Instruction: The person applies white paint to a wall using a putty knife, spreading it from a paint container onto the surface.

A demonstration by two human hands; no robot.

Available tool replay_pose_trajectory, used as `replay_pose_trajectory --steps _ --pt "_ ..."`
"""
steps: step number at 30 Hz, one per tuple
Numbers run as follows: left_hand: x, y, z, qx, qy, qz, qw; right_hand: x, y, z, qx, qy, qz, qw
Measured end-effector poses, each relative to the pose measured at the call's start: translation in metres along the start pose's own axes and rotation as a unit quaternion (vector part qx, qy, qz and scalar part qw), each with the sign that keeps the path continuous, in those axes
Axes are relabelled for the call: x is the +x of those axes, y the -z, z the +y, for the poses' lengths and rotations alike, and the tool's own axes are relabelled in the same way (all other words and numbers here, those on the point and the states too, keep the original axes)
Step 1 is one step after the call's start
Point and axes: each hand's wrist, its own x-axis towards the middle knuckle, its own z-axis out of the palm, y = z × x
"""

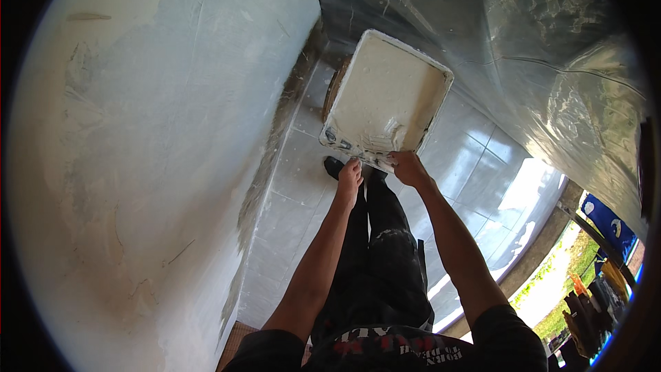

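Note:
A rectangular tray (448, 80) with paint-crusted edges holds a broad layer of cream-coloured paint or filler (387, 82). My right hand (411, 169) is curled at the near right part of its rim, fingers closed over the edge. At the near rim, left of it, is my left hand (351, 178), with thumb and fingers drawn together; whether anything is pinched in them is too small to tell. Just beyond my right hand, a raised, ridged patch coated in the cream material (396, 134) shows inside the tray; its kind is unclear.
A brown support (334, 90) shows under the tray's left side. A patchy, coated wall (155, 113) rises at the left. Plastic sheeting (547, 36) hangs at the right. Grey floor tiles (297, 165) lie below, and my dark shoe (333, 167) is near the tray.

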Motion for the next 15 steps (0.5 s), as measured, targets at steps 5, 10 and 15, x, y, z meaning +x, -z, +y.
replay_pose_trajectory --steps 5,10,15 --pt "-0.002 -0.012 -0.001 -0.019 -0.005 0.008 1.000 0.029 0.020 0.019 0.003 -0.001 -0.117 0.993" --pt "-0.004 -0.006 0.003 -0.064 -0.016 -0.029 0.997 0.044 0.020 0.017 -0.021 0.014 -0.157 0.987" --pt "-0.008 -0.011 0.003 -0.018 -0.013 0.009 1.000 0.056 0.016 0.032 -0.010 0.004 -0.173 0.985"
